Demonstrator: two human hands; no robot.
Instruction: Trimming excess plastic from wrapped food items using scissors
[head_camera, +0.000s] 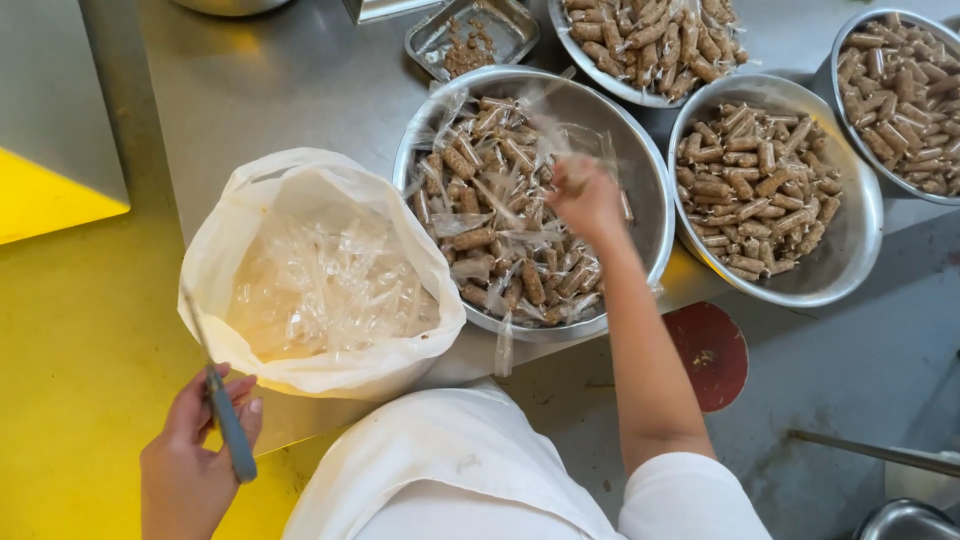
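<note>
Right hand (585, 198) in crinkly wrapped rolls (500, 215), steel bowl (640, 160)

Brushed steel counter (280, 90) catching soft overhead glare, bright yellow floor (70, 330) on the left, worn grey floor (850, 350) on the right, round red stool seat (712, 355) below the counter edge

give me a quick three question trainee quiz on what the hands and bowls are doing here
1. True or false: the left hand holds scissors.
2. Which container does the right hand reach into: A the white bag, B the nearest steel bowl, C the small tray?
3. What fills the white bag?

Key: 1 true. 2 B. 3 Clear plastic wrappers.
</note>
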